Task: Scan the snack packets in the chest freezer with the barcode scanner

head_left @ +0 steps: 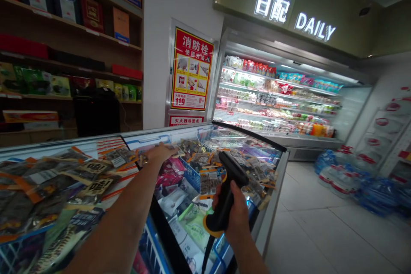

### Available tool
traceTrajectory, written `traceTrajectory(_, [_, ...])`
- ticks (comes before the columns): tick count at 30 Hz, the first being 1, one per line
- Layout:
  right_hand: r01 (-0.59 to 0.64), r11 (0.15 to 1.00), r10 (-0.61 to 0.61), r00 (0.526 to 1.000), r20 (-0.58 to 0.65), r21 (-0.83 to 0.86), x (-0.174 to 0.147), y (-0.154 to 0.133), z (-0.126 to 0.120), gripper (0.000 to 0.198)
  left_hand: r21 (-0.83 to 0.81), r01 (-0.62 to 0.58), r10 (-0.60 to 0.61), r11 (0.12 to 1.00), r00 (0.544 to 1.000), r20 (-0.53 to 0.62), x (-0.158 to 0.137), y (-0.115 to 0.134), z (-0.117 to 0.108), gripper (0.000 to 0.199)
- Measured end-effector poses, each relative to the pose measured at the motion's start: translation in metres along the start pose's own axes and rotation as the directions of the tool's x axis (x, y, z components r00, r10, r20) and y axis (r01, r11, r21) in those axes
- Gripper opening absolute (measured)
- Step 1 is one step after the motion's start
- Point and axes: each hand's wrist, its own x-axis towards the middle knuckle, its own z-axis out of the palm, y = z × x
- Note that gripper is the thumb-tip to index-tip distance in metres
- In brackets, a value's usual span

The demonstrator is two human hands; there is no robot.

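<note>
**Holding a barcode scanner (225,205) over a packed chest freezer (278,201)**

At the freezer's near left: a fish-printed packet (61,239), lying in front of heaped dark, orange-trimmed packets (45,175). Held above the freezer's right section, head uppermost, with thumb and fingers of the right grip (238,212) wrapped snugly round the handle: the black-and-yellow scanner, trailing a dark cable (208,250) from its base. Below, inside the freezer: green-and-white bags (195,222) and, toward the freezer's middle, a pink bag (171,171) beside a blue basket (191,175). Out over the freezer's far side, close to small packets there: the left grip (160,150). Cannot tell pinching from mere touching, with fingertips too blurred.

Behind the freezer's left part: a bulky black object (96,113), in front of wooden shelves (107,37) of boxed and bagged goods. Behind the freezer's middle: a red-and-yellow fire-hydrant poster (193,70). On the floor (302,222) right of the freezer: packs of bottled water (343,180). Farthest, past the freezer's far right corner: a lit refrigerated display case (302,140), under a glowing "DAILY" sign (314,25).
</note>
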Motion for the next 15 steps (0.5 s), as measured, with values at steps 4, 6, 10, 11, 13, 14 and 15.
traceTrajectory(4, [0.009,1.000,-0.009,1.000,-0.022,0.009,0.001,0.002,0.000,0.036,0.081,-0.077,0.070,0.994,0.994,0.084,0.001,-0.008,0.009,0.039])
traceTrajectory(6, [0.019,1.000,-0.019,1.000,-0.025,0.007,0.001,0.003,-0.001,0.035,0.082,-0.136,0.127,0.987,0.986,0.109,-0.003,-0.009,0.009,0.038])
traceTrajectory(10, [0.010,1.000,-0.010,0.999,-0.036,0.007,0.001,0.002,0.000,0.033,0.139,-0.210,0.192,0.968,0.973,0.129,-0.009,-0.001,-0.011,0.041])
traceTrajectory(11, [0.007,1.000,-0.007,0.999,-0.041,0.004,0.001,0.002,0.000,0.033,0.153,-0.227,0.210,0.962,0.970,0.122,-0.009,0.003,-0.023,0.042])
traceTrajectory(13, [0.006,1.000,-0.006,0.999,-0.044,-0.002,0.002,0.002,0.000,0.033,0.153,-0.246,0.237,0.957,0.968,0.077,-0.008,0.007,-0.052,0.045])
traceTrajectory(14, [0.005,1.000,-0.006,0.999,-0.042,-0.003,0.002,0.002,0.000,0.033,0.149,-0.245,0.240,0.958,0.969,0.053,-0.008,0.006,-0.069,0.046])
traceTrajectory(15, [0.004,1.000,-0.004,0.999,-0.038,-0.002,0.003,0.002,0.000,0.033,0.148,-0.238,0.236,0.960,0.971,0.035,-0.009,0.004,-0.087,0.047])
